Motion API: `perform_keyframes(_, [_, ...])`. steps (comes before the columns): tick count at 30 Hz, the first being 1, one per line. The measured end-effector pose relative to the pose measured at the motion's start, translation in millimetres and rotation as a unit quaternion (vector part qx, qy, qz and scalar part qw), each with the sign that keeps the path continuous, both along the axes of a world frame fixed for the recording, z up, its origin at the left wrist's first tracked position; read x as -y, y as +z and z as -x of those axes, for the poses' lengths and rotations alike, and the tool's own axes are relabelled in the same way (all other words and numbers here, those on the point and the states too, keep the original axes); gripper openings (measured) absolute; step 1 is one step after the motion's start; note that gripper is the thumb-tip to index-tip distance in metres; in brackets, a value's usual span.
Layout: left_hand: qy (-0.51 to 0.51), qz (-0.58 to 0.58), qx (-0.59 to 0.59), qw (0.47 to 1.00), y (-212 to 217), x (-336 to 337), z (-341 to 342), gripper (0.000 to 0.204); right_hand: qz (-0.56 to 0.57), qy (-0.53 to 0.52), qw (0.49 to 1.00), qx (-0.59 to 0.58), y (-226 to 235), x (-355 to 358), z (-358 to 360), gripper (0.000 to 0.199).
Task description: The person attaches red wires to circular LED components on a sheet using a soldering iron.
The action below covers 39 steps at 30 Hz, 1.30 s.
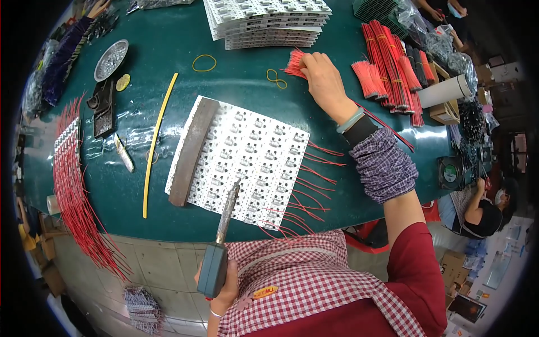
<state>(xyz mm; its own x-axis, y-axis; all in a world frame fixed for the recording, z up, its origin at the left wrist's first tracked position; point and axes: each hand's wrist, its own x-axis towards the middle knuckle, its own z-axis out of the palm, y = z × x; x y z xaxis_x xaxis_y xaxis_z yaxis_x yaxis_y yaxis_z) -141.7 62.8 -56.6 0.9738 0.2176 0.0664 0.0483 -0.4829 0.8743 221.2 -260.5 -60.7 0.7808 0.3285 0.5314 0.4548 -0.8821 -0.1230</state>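
My left hand (227, 283) is wrapped round the grey-green handle of a soldering iron (213, 269). The iron's tip points up and away, over the near part of a white circuit board panel (269, 151). A dark metal bar (193, 154) lies along the panel's left side. Several thin red wires (311, 182) stick out from the panel's right edge. Farther off to the right, my right hand (325, 84) reaches across the table, its fingers closed at a small bundle of short red wires (294, 63). How many wires are between the fingertips is hidden.
Stacked white panels (269, 25) stand at the back. Red wire bundles (390, 67) and a white roll (446, 91) lie right. A metal dish (111, 59), black holder (103, 115), yellow strip (160, 146) and wired panel (67, 151) lie left. Other people sit nearby.
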Motion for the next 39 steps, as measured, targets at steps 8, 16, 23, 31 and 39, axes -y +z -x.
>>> perform_keyframes(8, [0.074,0.002,-0.100,0.992,23.3,-25.8,1.2,0.030,0.086,0.048,0.995,0.017,59.3,-1.4,18.2,0.017])
perform_keyframes(16, [0.195,-0.028,0.092,0.976,119.5,-16.1,-51.4,0.045,0.427,0.107,0.891,-0.114,69.5,-23.6,54.9,0.015])
perform_keyframes(23, [0.151,0.200,-0.086,0.964,105.8,18.5,-58.3,0.052,0.100,0.133,0.980,-0.106,54.0,-1.7,78.7,0.007])
perform_keyframes(31, [0.057,0.230,-0.112,0.965,59.5,49.1,-88.5,0.049,-0.169,0.149,0.962,-0.154,24.8,-4.6,115.8,0.024])
perform_keyframes(39, [-0.006,0.127,-0.120,0.985,41.5,60.5,-94.7,0.043,-0.161,0.153,0.961,-0.163,17.5,-7.6,119.1,0.024])
